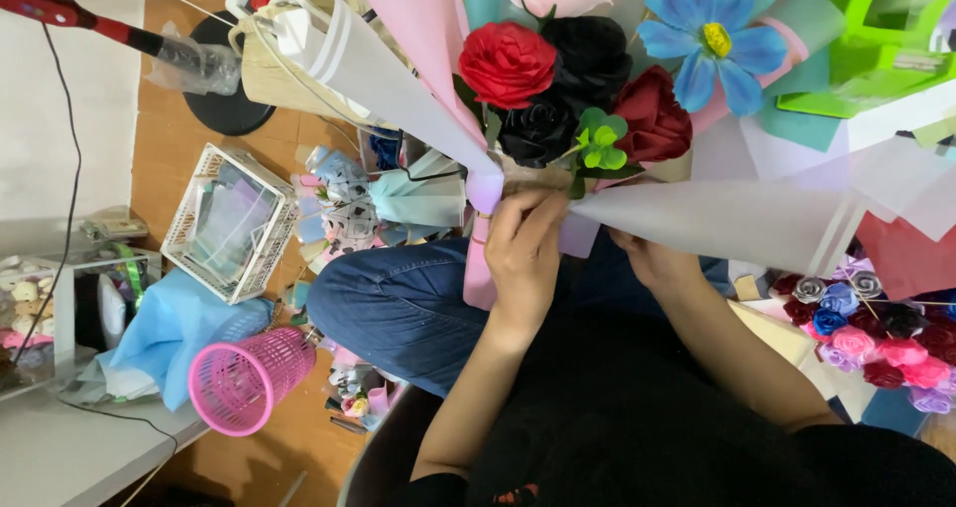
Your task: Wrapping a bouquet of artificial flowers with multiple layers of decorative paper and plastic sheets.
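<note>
Left hand (525,243) curled, fingers gripping the gathered base of the bouquet (573,94) above the lap. Right hand (647,258) just beside it, mostly hidden behind the grey paper (717,218); its grip cannot be told. Bouquet holds a red rose (506,62), black roses (588,54) and a blue flower (709,37), with pink paper (423,29) around them. Farther off on the floor: pink basket (244,380), white basket (231,220).

Both hands meet beneath the bouquet (578,89), left hand (523,248) beside right hand (647,258), basket (244,378) far left.
</note>
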